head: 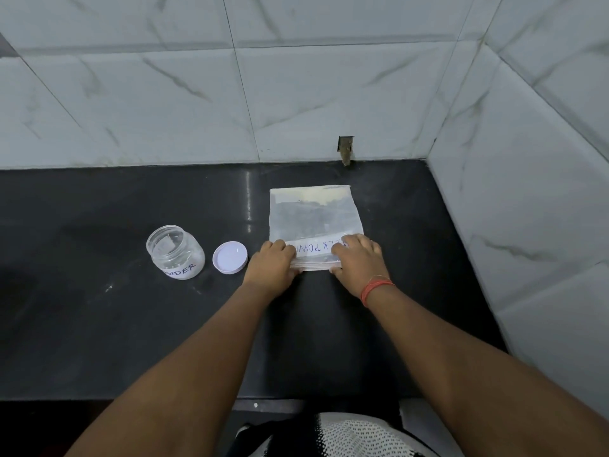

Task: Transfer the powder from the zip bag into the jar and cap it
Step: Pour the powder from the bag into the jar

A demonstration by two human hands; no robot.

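Note:
A clear zip bag (314,216) lies flat on the black counter (99,324), with a little pale powder at its far end and a handwritten label near its near edge. My left hand (272,265) pinches the bag's near left corner. My right hand (359,258) grips the near right corner, its fingers over the label. A clear plastic jar (174,252) with a white label stands uncapped to the left. Its white cap (230,257) lies flat between the jar and my left hand.
White marbled tile walls rise behind the counter and along its right side. A small dark hole in the tile (345,150) sits just above the counter behind the bag. The counter's front edge runs below my forearms.

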